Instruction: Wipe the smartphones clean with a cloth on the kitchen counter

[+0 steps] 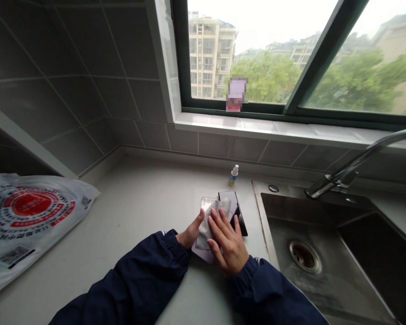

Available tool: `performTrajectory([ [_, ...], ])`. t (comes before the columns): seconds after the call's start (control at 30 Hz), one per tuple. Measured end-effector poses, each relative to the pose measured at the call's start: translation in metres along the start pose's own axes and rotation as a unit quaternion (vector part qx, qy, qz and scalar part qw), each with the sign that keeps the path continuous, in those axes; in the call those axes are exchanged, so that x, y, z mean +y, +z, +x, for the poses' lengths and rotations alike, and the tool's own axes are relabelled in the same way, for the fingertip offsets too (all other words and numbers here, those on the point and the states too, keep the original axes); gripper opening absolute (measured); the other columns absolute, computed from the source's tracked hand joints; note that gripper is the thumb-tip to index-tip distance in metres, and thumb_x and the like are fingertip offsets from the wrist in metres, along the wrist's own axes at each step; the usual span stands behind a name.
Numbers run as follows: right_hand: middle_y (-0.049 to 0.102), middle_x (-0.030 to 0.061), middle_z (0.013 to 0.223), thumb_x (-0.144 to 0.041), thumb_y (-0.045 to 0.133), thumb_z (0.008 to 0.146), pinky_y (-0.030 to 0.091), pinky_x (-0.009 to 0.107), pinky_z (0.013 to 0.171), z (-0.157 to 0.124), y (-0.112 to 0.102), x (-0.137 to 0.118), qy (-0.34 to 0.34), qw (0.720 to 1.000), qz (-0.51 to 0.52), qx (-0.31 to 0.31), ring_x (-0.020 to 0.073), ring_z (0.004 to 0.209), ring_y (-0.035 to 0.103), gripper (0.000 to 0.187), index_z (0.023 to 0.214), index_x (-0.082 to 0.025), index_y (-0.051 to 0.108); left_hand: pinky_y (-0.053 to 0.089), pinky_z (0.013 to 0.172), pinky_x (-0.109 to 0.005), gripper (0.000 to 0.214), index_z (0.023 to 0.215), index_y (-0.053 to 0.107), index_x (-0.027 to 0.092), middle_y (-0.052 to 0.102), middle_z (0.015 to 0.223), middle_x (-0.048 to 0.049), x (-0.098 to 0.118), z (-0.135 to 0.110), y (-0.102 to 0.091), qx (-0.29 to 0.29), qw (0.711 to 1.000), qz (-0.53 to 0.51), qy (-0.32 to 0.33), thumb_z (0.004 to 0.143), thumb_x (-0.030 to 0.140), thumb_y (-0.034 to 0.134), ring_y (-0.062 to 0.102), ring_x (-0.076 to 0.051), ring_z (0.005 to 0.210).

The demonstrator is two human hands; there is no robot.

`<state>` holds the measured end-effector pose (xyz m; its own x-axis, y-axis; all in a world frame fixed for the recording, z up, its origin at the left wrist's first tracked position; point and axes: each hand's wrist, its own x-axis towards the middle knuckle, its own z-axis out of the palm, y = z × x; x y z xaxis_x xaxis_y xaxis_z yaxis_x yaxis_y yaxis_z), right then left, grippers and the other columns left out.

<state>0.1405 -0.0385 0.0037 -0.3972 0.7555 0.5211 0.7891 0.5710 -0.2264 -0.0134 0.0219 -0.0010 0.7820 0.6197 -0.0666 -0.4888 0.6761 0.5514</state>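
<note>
A pale lilac phone (205, 253) lies flat on the grey countertop (138, 216) beside a black phone (235, 205). A grey cloth (209, 221) is spread over the pale phone. My right hand (227, 241) lies flat on the cloth with its fingers stretched out, pressing it down. My left hand (190, 232) holds the left edge of the pale phone, thumb up along its side. Both arms wear dark blue sleeves.
A small dropper bottle (233, 175) stands behind the phones by the wall. A steel sink (325, 253) with a tap (355, 164) is on the right. A white plastic bag with red print (27, 221) lies at the left. A window sill (274, 128) runs behind.
</note>
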Motion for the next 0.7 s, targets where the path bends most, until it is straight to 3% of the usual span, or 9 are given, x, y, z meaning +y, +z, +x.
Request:
performTrajectory([
  [0.2,0.027,0.0145,0.156,-0.029,0.038,0.098,0.02,0.063,0.111,-0.001,0.0,0.004,0.053,0.998,-0.013,0.028,0.0337,0.145,0.019,0.06,0.153,-0.014,0.02,0.011,0.12,-0.034,0.055,0.136,0.052,0.021,0.048,0.146,-0.0036,-0.002,-0.002,0.001,-0.017,0.995,0.091,0.047,0.093,0.053,0.042,0.024,-0.023,0.144],
  [0.33,0.026,0.0144,0.156,-0.031,0.04,0.097,0.018,0.064,0.111,-0.001,0.002,-0.001,0.057,0.998,-0.022,0.016,0.0342,0.146,0.018,0.06,0.152,-0.012,0.023,0.012,0.12,-0.035,0.058,0.137,0.051,0.021,0.049,0.144,-0.0057,-0.002,0.0,-0.002,-0.029,0.997,0.057,0.047,0.091,0.056,0.045,0.028,-0.023,0.143],
  [0.53,0.032,0.0092,0.154,-0.031,0.043,0.096,0.001,0.063,0.114,0.0,-0.002,-0.009,-0.022,0.999,-0.018,-0.044,0.0313,0.145,0.02,0.055,0.148,-0.014,0.033,0.015,0.119,-0.034,0.071,0.138,0.048,0.011,0.059,0.132,-0.0138,0.001,0.0,-0.005,0.01,1.0,-0.023,-0.009,0.091,0.063,0.034,0.041,-0.023,0.137],
  [0.7,0.027,0.0133,0.155,-0.032,0.04,0.098,0.012,0.064,0.113,0.0,0.0,0.003,0.036,0.999,-0.034,-0.015,0.0321,0.145,0.021,0.059,0.152,-0.014,0.023,0.02,0.117,-0.034,0.067,0.138,0.048,0.015,0.054,0.139,-0.012,0.002,0.0,0.007,-0.005,1.0,0.01,0.013,0.089,0.06,0.046,0.035,-0.025,0.14],
])
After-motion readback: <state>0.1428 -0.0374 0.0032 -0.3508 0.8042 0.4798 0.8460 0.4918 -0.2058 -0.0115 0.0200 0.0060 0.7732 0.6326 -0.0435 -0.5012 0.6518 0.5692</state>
